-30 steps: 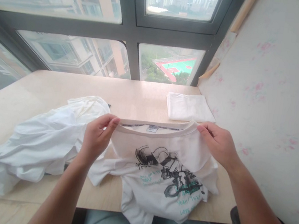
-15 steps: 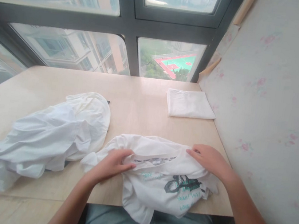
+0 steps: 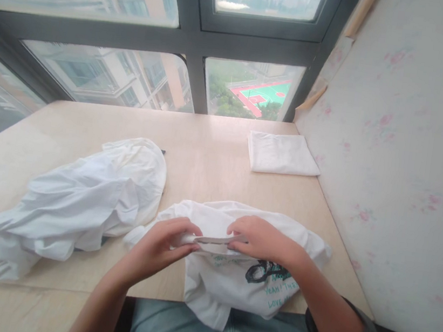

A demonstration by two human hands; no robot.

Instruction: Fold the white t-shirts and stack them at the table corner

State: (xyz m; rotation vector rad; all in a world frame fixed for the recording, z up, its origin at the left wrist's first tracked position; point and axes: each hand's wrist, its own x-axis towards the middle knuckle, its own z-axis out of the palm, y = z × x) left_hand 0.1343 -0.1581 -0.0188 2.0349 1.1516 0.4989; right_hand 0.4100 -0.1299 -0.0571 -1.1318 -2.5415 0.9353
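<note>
White shirt (image 3: 210,279) lies bunched on the table (image 3: 204,172), a bit over its front edge. Fingers of the left hand (image 3: 173,240) and the right hand (image 3: 264,241) pinch nearly closed on its collar (image 3: 216,240); 2 hands should pull evenly, so this band lies straight.

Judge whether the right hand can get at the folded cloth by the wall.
Probably yes: only tabletop shows between the folded cloth and the printed shirt, whose collar the right hand would likely have to release first.
</note>
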